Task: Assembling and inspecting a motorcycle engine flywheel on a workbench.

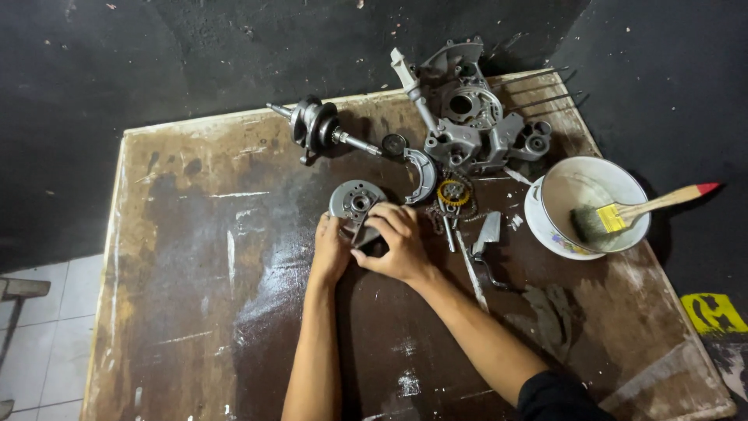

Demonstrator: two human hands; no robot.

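Dark walls close in around a stained wooden board [234, 312] set out as a workbench, its top streaked with oil and pale scuffs. Near the middle lies a round grey rotor [354, 203], flat on the wood, and both of the person's hands meet at its near edge. The left hand [331, 249] presses against the rotor's left side, fingers curled together on it, apparently to steady it. The right hand [397, 242] lies over the near rim, its fingers bent and closed on a small dark part there; what that part is cannot be made out.

Just right of the hands sit a yellow gear [453, 192] on a loop of chain, a curved brake shoe [425, 175] and a small metal lever [487, 232], all within easy reach. Behind them a crankshaft [315, 125] lies on its side, and a bare engine case [471, 117] rests at the board's far edge with long studs jutting right.

At the right edge stands a white bowl [592, 175] on a plate, a brush [623, 214] propped inside with its red-tipped handle over the rim. Pale floor tiles [47, 327] show at lower left.
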